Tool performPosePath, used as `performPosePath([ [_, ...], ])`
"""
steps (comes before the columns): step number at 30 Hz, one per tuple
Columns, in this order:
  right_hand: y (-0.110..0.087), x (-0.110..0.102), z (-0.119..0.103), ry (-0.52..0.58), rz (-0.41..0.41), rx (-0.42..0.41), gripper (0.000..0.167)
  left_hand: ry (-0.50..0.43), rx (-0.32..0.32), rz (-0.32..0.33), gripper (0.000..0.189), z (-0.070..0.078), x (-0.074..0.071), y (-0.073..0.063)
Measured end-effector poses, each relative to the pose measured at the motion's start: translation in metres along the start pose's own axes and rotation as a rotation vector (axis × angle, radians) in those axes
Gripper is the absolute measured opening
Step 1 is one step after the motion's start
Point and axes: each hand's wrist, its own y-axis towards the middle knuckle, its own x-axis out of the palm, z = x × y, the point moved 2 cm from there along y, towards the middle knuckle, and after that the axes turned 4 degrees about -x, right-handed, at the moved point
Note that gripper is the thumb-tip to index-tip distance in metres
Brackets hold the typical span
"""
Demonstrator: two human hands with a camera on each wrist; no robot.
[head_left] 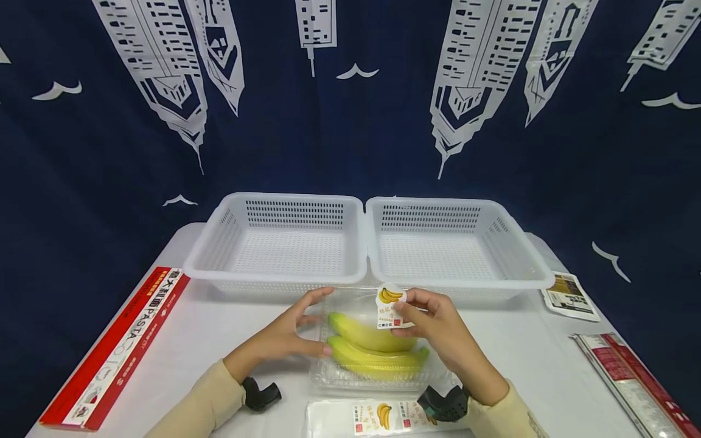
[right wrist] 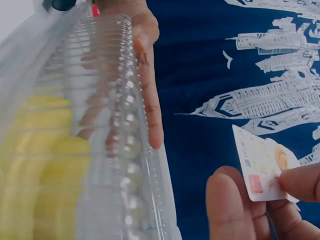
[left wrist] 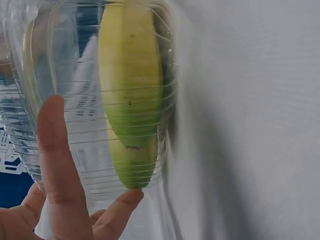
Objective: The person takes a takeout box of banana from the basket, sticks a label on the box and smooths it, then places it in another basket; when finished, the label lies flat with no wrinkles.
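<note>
A clear plastic clamshell box (head_left: 356, 378) with bananas (head_left: 378, 359) inside lies in the middle of the table in the head view. My left hand (head_left: 287, 331) spreads its fingers along the box's left side; in the left wrist view its fingertips (left wrist: 131, 196) touch the plastic. Between thumb and fingers my right hand (head_left: 438, 322) pinches a banana sticker (head_left: 389, 313). The right wrist view shows that sticker (right wrist: 260, 165) held beside the box (right wrist: 107, 200), apart from it. Nearer to me lies a strip of banana stickers (head_left: 331, 420), partly covered by the right wrist camera.
Two white plastic baskets, left (head_left: 290, 249) and right (head_left: 438, 252), stand side by side behind the box. A red pasta package (head_left: 117, 347) lies at left. At right are a small printed packet (head_left: 571, 296) and a red-and-silver package (head_left: 638, 383). A dark patterned curtain (head_left: 339, 134) hangs behind.
</note>
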Motion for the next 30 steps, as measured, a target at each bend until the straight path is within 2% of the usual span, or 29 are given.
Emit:
performPosePath([
  [4,0.005,-0.001,-0.002,-0.059,-0.047,-0.023,0.02,-0.03,-0.018,0.014,0.107,0.002,-0.004,-0.002],
  [9,0.012,-0.002,0.0,-0.131,-0.086,-0.028,0.018,-0.03,-0.026,0.027,0.106,0.005,-0.009,-0.003],
  [15,0.018,0.0,0.005,-0.191,-0.136,0.043,0.032,-0.023,-0.04,0.027,0.106,0.003,-0.009,0.0],
  [19,0.021,0.0,0.009,-0.214,-0.168,0.065,0.035,-0.019,-0.048,0.023,0.106,0.003,-0.007,0.002],
  [30,0.025,-0.004,0.02,-0.241,-0.119,0.129,0.035,-0.031,-0.047,0.001,0.106,0.002,-0.006,0.005],
])
